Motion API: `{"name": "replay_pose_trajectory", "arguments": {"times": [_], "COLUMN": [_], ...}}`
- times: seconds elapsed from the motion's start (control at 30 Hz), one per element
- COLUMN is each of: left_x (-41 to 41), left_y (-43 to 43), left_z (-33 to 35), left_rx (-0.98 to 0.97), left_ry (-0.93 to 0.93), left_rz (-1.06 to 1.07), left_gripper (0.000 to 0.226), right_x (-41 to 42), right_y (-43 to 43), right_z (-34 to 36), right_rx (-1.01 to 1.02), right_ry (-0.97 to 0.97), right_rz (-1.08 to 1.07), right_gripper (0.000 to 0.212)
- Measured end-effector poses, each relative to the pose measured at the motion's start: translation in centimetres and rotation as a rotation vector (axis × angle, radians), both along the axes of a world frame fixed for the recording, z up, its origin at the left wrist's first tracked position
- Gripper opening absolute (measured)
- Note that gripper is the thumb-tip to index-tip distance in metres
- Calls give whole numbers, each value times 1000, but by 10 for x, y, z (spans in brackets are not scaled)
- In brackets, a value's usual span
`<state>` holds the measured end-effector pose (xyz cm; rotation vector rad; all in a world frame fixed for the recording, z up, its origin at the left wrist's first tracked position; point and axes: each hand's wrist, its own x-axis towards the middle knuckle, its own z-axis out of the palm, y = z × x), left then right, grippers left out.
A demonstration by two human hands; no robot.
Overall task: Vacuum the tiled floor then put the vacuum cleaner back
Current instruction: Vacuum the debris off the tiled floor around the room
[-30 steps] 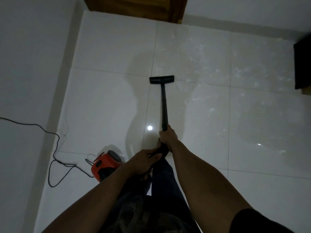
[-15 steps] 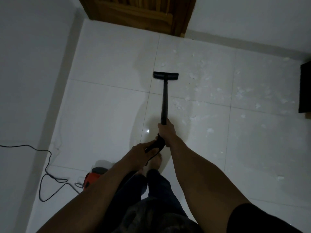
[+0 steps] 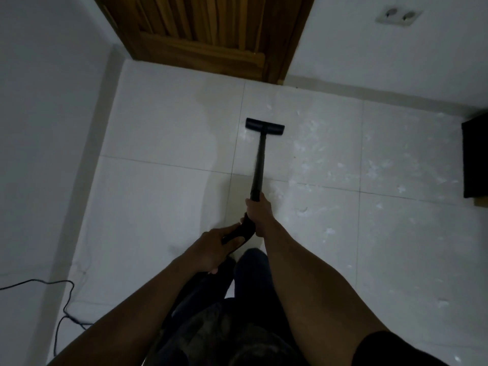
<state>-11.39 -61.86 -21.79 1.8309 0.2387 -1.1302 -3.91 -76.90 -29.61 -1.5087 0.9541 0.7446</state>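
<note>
A black vacuum wand (image 3: 259, 162) runs from my hands forward to its flat floor nozzle (image 3: 264, 126), which rests on the white tiled floor (image 3: 158, 207) by a tile seam. My right hand (image 3: 258, 213) is wrapped around the wand's lower end. My left hand (image 3: 214, 249) grips the curved black handle (image 3: 241, 231) just behind it. White scraps of debris (image 3: 311, 151) lie scattered on the tiles to the right of the nozzle. The vacuum's body is out of view.
A brown wooden door (image 3: 203, 30) stands straight ahead, a white wall (image 3: 45, 128) runs along the left. A black power cord (image 3: 63, 307) loops on the floor at lower left. A dark cabinet (image 3: 475, 159) is at the right edge, a wall socket (image 3: 398, 15) above.
I have stepped forward toward the door, pushing the nozzle ahead. The orange vacuum body at lower left has dropped out of view. Both hands keep their grip.
</note>
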Motion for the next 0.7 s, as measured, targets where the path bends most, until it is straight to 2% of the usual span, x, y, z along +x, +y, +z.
{"name": "replay_pose_trajectory", "arguments": {"times": [0.13, 0.33, 0.5, 0.7], "left_x": [21, 39, 40, 50], "left_y": [13, 19, 15, 15], "left_z": [1, 11, 10, 10], "left_rx": [-62, -80, -83, -23], "left_ry": [-37, -115, -100, -109], "left_rz": [42, -28, -33, 116], "left_gripper": [34, 41, 47, 38], "right_x": [23, 35, 42, 62], "right_y": [9, 4, 1, 17], "right_z": [7, 18, 22, 7], "right_rx": [39, 35, 22, 52], "right_ry": [0, -14, -20, 50], "right_rz": [-40, 23, 119, 4], "right_gripper": [48, 49, 51, 49]}}
